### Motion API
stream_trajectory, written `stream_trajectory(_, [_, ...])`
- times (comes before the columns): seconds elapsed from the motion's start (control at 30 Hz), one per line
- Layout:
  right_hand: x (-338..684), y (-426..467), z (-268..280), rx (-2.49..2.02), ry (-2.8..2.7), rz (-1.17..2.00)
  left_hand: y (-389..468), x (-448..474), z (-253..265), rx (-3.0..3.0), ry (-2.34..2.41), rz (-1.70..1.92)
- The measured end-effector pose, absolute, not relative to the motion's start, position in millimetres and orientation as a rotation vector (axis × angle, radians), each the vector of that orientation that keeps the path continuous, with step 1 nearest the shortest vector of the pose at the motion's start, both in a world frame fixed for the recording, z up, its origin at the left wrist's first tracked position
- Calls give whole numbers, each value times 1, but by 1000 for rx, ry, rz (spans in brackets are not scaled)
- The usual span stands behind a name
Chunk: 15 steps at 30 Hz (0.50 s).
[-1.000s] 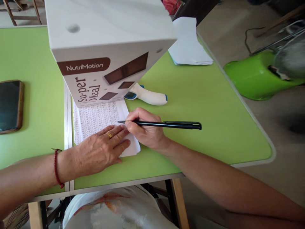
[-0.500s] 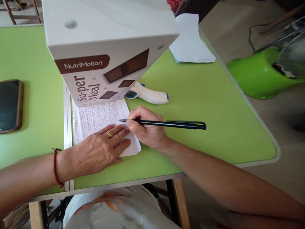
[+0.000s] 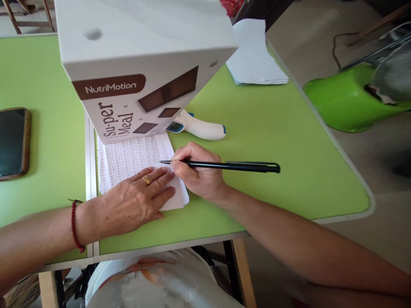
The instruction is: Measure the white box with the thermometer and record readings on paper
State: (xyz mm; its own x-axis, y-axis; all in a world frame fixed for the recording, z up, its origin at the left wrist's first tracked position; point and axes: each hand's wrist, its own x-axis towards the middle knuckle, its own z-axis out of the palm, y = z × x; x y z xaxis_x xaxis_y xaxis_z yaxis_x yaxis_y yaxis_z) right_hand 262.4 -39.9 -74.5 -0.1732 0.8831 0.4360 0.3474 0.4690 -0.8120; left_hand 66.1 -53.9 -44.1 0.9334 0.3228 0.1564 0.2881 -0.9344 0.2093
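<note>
My left hand (image 3: 135, 199) lies flat on a stack of white paper (image 3: 128, 158), its fingers stretched out to the right. Dense rows of small handwriting cover much of the top sheet. A black pen (image 3: 237, 166) is pinched in my right hand (image 3: 201, 171), its tip on or just above the paper near the end of the written rows. Over the paper's far edge stands a white NutriMotion box (image 3: 128, 102). Beside it, beyond my right hand, rests a white and blue handheld thermometer (image 3: 205, 128), partly hidden by the box.
A phone (image 3: 14, 143) lies at the left of the green table (image 3: 272, 128). More white sheets (image 3: 253, 55) sit at the far right, near the table's edge. On the floor to the right is a bright green bucket (image 3: 340, 100).
The pen's back end has swung very slightly to the right. My left hand stays flat on the paper, and the whole view has shifted a little.
</note>
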Motion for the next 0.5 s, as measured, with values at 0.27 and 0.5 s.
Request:
stream_trajectory(0.27, [262, -40, -74, -1092, -1755, 624, -54, 66, -44, 2898, 461, 280])
stream_trajectory(0.5, [262, -40, -73, -1083, -1771, 620, -54, 66, -45, 2901, 450, 294])
